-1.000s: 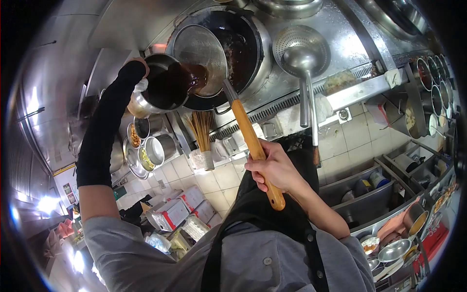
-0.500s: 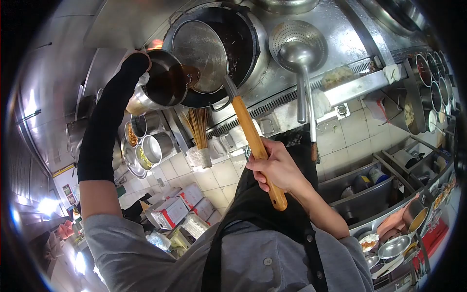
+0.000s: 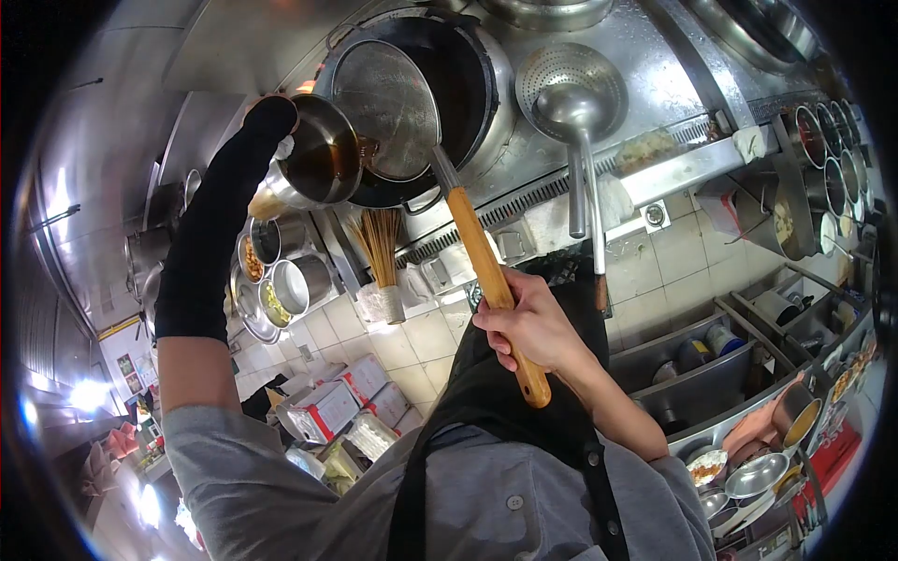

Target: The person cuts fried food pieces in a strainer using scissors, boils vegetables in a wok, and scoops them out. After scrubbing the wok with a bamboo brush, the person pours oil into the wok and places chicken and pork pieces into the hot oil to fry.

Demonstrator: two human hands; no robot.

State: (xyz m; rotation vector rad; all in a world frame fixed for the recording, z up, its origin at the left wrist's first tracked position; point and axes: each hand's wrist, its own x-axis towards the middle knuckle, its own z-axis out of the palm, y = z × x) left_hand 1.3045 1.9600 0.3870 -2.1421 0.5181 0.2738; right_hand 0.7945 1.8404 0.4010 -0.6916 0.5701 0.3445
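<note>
My right hand (image 3: pixel 528 323) is wrapped round the wooden handle of a fine mesh strainer (image 3: pixel 385 107), which lies over a black wok (image 3: pixel 472 89). At the upper left, my left hand (image 3: pixel 288 114), mostly hidden by a black sleeve, holds a metal pot (image 3: pixel 313 192) at its far side, with a bit of white cloth (image 3: pixel 282 148) there. The pot is tilted towards the strainer. Dark brown liquid (image 3: pixel 323 161) is inside, and a small brown stream meets the mesh at the pot's rim.
Right of the wok, a ladle (image 3: pixel 569 107) rests in a perforated skimmer (image 3: pixel 599 70) on the steel stove (image 3: pixel 659 75). A bamboo brush (image 3: pixel 382 252) hangs at the front edge. Small food containers (image 3: pixel 271 304) stand below the pot. Boxes (image 3: pixel 323 411) sit on the tiled floor.
The brown stream onto the strainer has shrunk, and less liquid shows in the pot. My left hand and the pot have shifted only slightly; the strainer is held still.
</note>
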